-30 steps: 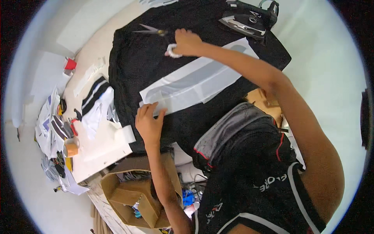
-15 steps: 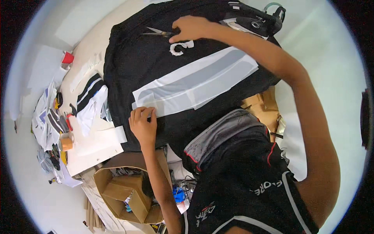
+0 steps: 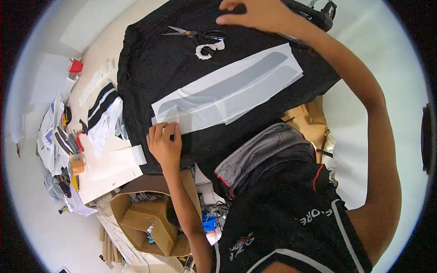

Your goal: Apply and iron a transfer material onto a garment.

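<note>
The white strip with grey curved bands [image 3: 218, 94] lies slantwise across the black cloth [image 3: 139, 77], fairly flat, with overlapping layers along its lower edge; the left hand [image 3: 165, 143] rests fingertips on its lower left end, fingers bent and loosely parted, not clenched; the right hand [image 3: 235, 13] hovers above the cloth's far part, thumb and fingers apart, nothing visible between them; the step in hand looks like steadying the strip while the right hand is free; the next move would seem to call for keeping that end still and the layers aligned.

Just beyond the strip lie scissors [image 3: 187, 33], blades apart, with a white ring-like wrap [image 3: 203, 52] at one handle; the iron [image 3: 318, 16] is partly hidden behind the right forearm; leftward, black-banded white fabric [image 3: 105, 113] sits on the pale counter [image 3: 107, 177].
</note>
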Action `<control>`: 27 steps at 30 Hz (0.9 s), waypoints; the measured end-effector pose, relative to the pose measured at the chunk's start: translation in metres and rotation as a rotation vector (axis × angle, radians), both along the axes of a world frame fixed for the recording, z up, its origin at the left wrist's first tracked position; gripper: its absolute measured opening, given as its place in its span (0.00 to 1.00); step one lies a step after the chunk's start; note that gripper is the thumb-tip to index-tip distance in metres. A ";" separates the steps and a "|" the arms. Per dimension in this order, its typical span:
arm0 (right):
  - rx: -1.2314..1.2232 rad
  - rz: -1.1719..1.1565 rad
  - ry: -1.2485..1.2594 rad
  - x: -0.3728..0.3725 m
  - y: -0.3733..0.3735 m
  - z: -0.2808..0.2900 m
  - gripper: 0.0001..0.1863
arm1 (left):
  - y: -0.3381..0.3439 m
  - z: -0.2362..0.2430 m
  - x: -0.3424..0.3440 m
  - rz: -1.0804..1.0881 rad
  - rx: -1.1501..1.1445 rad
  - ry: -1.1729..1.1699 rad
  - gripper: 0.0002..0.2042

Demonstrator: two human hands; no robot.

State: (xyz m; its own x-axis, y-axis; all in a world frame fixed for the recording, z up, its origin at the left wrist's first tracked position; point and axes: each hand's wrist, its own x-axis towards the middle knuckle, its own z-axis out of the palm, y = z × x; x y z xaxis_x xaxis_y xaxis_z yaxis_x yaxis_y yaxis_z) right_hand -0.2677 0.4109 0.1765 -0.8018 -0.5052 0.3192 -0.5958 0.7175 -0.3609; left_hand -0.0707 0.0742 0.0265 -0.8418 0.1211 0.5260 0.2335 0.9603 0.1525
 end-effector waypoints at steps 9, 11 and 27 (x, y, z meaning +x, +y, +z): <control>0.459 -0.399 0.172 -0.060 0.080 0.013 0.32 | 0.007 -0.006 0.025 0.063 0.057 0.064 0.04; 0.061 0.100 0.074 -0.064 0.105 0.005 0.33 | 0.008 -0.010 0.026 0.069 0.063 0.082 0.04; 0.148 -0.150 -0.448 -0.116 0.130 -0.034 0.30 | 0.004 -0.012 0.047 0.182 0.314 0.170 0.08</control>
